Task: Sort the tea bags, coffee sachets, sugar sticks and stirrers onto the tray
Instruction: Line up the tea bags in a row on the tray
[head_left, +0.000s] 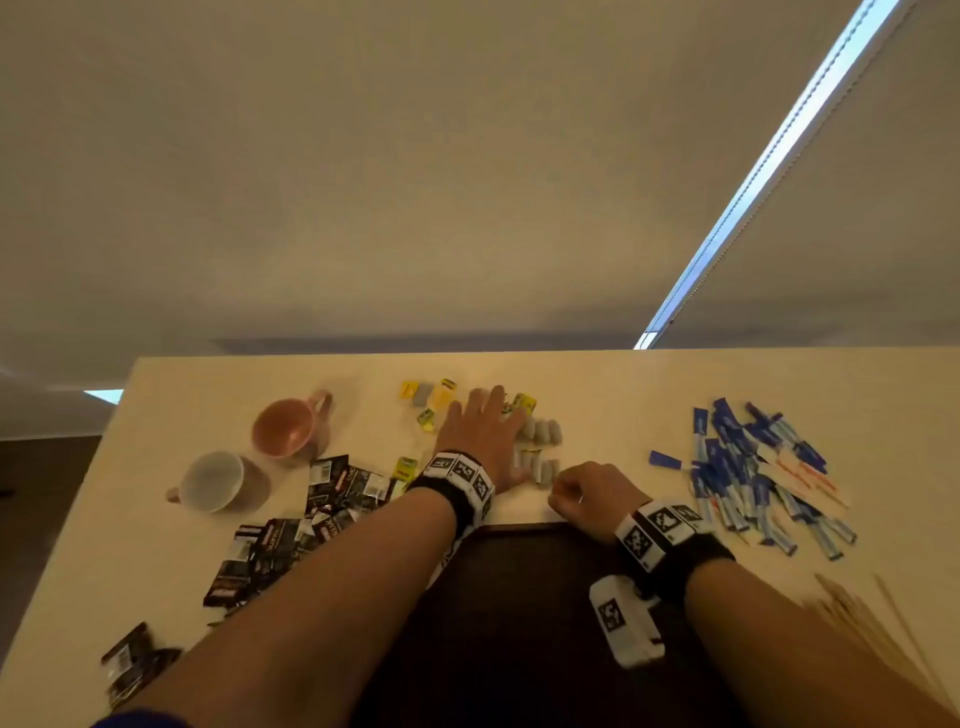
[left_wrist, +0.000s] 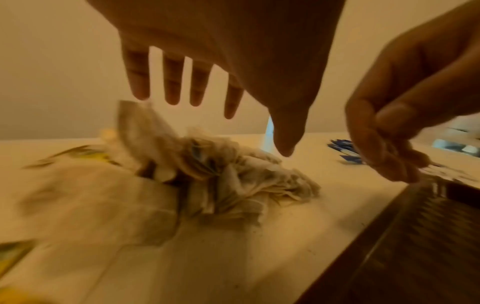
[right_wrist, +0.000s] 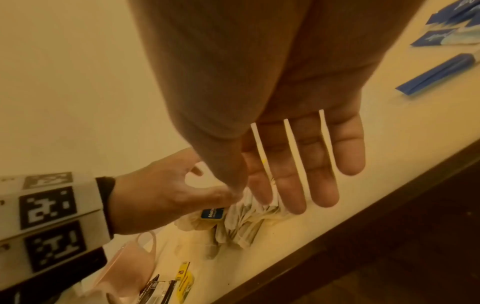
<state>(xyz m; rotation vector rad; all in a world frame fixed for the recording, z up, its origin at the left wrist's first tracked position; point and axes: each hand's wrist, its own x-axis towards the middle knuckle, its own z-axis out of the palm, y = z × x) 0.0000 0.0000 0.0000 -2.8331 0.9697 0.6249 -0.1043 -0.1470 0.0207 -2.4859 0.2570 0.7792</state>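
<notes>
My left hand (head_left: 483, 431) lies spread and flat over a heap of grey tea bags (head_left: 540, 434) with yellow tags at the middle back of the table. From the left wrist its straight fingers (left_wrist: 197, 86) hover just above the crumpled tea bags (left_wrist: 233, 174). My right hand (head_left: 582, 493) is beside it at the far rim of the dark tray (head_left: 519, 597). Its fingers (right_wrist: 293, 174) point straight down by the tea bags (right_wrist: 246, 224), and I see nothing held. Black coffee sachets (head_left: 291, 535) lie left, blue sugar sticks (head_left: 748, 467) right, blurred wooden stirrers (head_left: 857, 613) near right.
A pink cup (head_left: 288, 426) lies tipped and a white cup (head_left: 218, 480) sits at the left back. The table ends at a wall behind. The tray's (left_wrist: 415, 236) dark ribbed floor shows nothing on it where the arms leave it visible.
</notes>
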